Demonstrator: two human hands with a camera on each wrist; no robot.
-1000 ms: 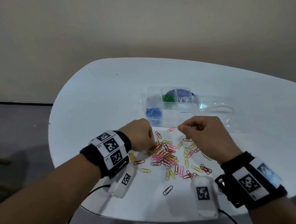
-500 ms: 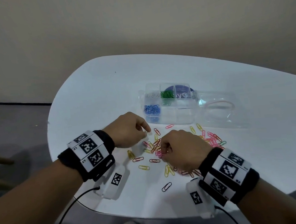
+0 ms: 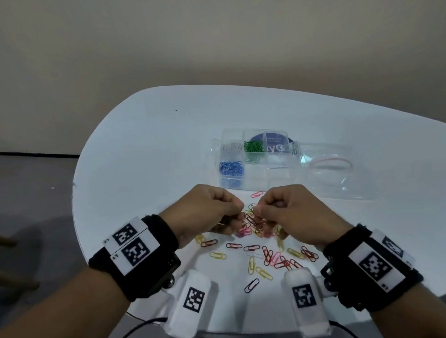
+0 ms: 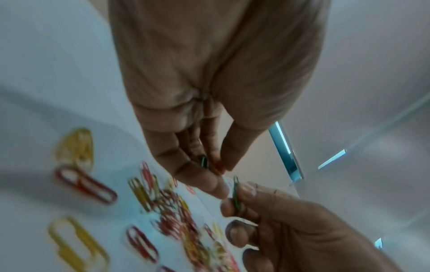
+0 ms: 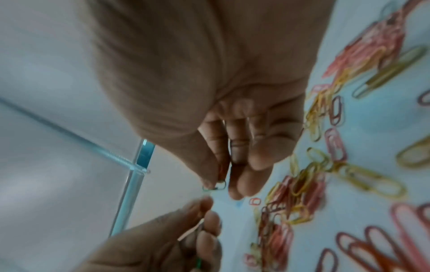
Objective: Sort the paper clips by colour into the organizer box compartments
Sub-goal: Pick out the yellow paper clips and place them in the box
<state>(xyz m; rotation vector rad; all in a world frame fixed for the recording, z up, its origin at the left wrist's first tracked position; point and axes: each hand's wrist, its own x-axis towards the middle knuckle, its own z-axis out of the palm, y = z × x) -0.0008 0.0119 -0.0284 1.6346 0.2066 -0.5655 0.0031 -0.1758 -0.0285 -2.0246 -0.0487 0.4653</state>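
Both hands work over the loose heap of red, pink & yellow wire paper clips on the round white table, prob. so each pick is a short reach; the clear plastic organizer box sits just beyond the heap w/ its lid folded open to the right, so drops need only a small move fwd. Blue clips fill the near-left compartment, green clips one behind it; remaining colours not yet sorted.

Left hand: fingers curled in, thumb & forefinger nearly closed; left wrist view shows a green clip tucked between fingertips, plus smth reddish beside it, too blurred to name. Right hand: also curled tight, thumb pressed to forefinger, pinching a thin green wire clip upright; right wrist view shows the same clip at the thumb tip. The two pinches sit v. close, almost touching; likely gathering stray greens in hand before carrying them to the green compartment.
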